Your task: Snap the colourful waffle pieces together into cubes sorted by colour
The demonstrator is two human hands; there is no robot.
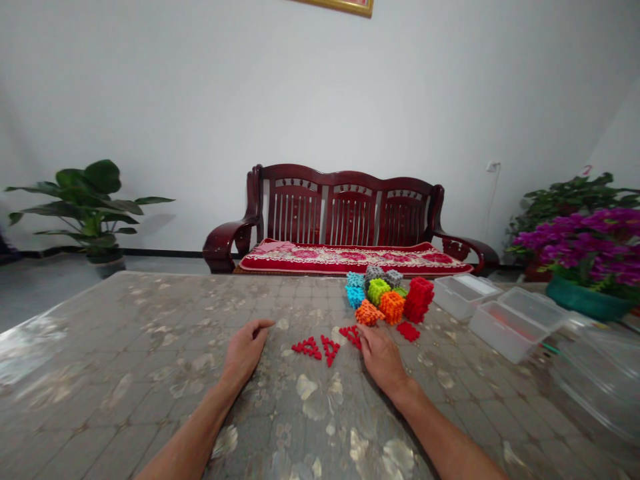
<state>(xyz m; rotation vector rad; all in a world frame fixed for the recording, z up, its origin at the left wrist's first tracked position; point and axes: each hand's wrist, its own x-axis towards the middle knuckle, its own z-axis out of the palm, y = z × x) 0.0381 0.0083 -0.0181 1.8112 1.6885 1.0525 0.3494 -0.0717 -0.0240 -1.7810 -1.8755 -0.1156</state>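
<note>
My left hand (247, 345) rests on the table with nothing in it, its index finger stretched out and the thumb a little apart. On the other side, my right hand (384, 359) has its fingertips closed on the edge of a red triangular building piece (350, 336), partly hidden by the fingers. Between the hands lie two more red triangular pieces, one flat on the left (308, 348) and one pointing toward me (329, 349). Past my right hand sits a flat red square piece (409, 331).
Behind my right hand stand assembled blocks: orange (392, 307), red (419, 300), lime green (379, 291), blue (355, 297) and grey. Clear plastic boxes (515, 327) and purple flowers in a teal pot (590, 300) occupy the right side. A wooden bench (350, 193) stands beyond the table.
</note>
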